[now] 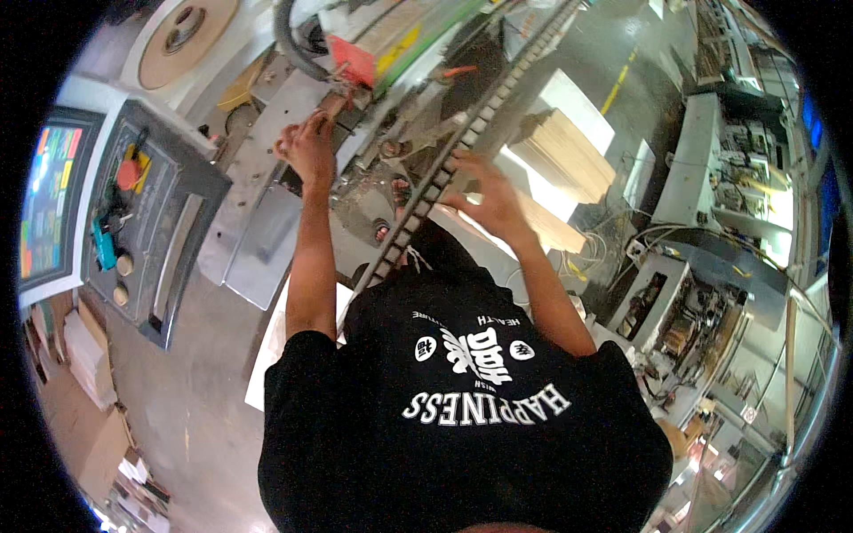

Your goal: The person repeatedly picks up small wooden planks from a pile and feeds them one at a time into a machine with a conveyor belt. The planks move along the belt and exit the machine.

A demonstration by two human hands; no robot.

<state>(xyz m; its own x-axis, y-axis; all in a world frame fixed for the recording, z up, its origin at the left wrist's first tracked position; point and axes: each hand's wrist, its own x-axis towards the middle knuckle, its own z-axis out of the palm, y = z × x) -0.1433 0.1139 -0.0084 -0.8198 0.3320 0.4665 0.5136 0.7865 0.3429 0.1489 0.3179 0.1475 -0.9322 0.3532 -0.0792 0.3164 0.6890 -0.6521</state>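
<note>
My left hand [307, 149] reaches over a grey metal machine bed [271, 133], beside a red block [352, 60] on the machine. Its fingers are bent and apart, and no object shows clearly in them. A small brownish part by the fingertips is blurred. My right hand [489, 202] is open, thumb and fingers spread, with the fingertips at the edge of a long slotted strip [435, 186]. This strip runs slantwise from my waist to the far upper right. Motion blurs the right hand, so contact with the strip is hard to judge.
At the left stands a control panel with a lit screen [55, 195] and a teal tool [104, 244] on its ledge. Stacked pale boards [562, 155] lie beyond the strip. Another machine [689, 160] is at right, near an open box of parts [653, 298].
</note>
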